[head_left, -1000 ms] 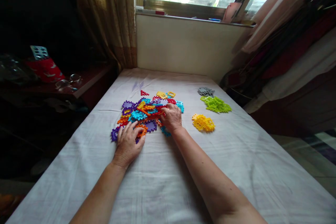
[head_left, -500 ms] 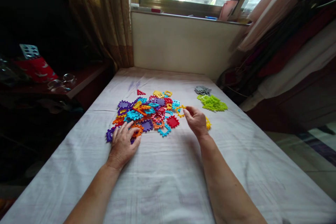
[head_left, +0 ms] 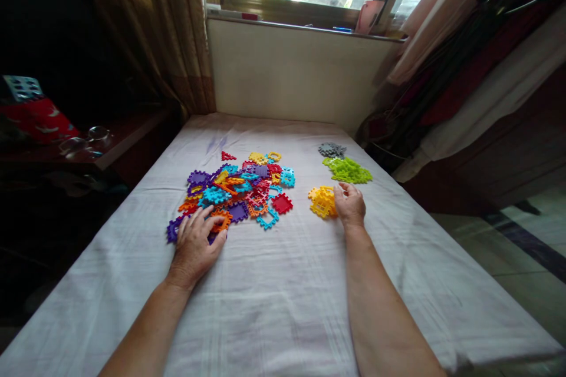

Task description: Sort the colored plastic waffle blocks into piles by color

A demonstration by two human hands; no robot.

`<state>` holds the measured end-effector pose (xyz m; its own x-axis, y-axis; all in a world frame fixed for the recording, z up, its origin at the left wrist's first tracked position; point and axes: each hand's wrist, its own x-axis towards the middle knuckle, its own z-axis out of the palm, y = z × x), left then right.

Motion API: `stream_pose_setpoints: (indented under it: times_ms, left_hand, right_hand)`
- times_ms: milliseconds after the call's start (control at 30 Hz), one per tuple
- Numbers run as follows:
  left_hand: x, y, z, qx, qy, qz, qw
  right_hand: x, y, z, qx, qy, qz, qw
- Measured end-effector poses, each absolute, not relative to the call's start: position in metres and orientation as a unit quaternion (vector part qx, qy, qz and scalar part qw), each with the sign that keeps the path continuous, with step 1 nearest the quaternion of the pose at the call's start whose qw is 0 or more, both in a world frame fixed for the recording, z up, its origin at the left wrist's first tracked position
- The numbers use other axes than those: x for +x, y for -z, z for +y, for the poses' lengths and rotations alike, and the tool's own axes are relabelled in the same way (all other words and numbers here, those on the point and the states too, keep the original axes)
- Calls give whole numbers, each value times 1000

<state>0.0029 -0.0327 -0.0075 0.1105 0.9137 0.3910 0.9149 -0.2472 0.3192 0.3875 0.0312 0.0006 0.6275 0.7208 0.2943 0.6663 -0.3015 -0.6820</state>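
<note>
Left grip point(head_left: 194, 247): fingers parted, palm down, resting on the near-left edge of the mixed pile point(head_left: 239, 211), with an orange piece point(head_left: 225, 219) by the index finger; forearm slants in from the near edge of the counter point(head_left: 269, 294). Mixed pile: lies toward the counter's left edge, pieces overlapping. Yellow pile point(head_left: 321, 204): apart, to its right. Grey pile point(head_left: 331, 150) and lime-green pile point(head_left: 349, 171): beyond, toward the far right corner. Right grip point(head_left: 351, 205): thumb and fingertips close at the yellow pile's right side; whether clamped on a piece, cannot tell; forearm runs nearly straight in. Step in hand, as judged: adding yellow to yellow. Next move calls for parting the right fingertips without dragging the pile.
</note>
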Motion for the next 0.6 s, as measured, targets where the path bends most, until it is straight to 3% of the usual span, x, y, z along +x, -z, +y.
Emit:
stream_pose_setpoints:
  times_ms: [333,600]
  left_hand:
    - [1,10,-32,-748,264,-609,4]
    - [4,9,-33,-749,263,-608,-2]
  right_hand:
    - [353,6,22,-778,38,-591,210]
    - [348,-1,21,-760,93,-599,237]
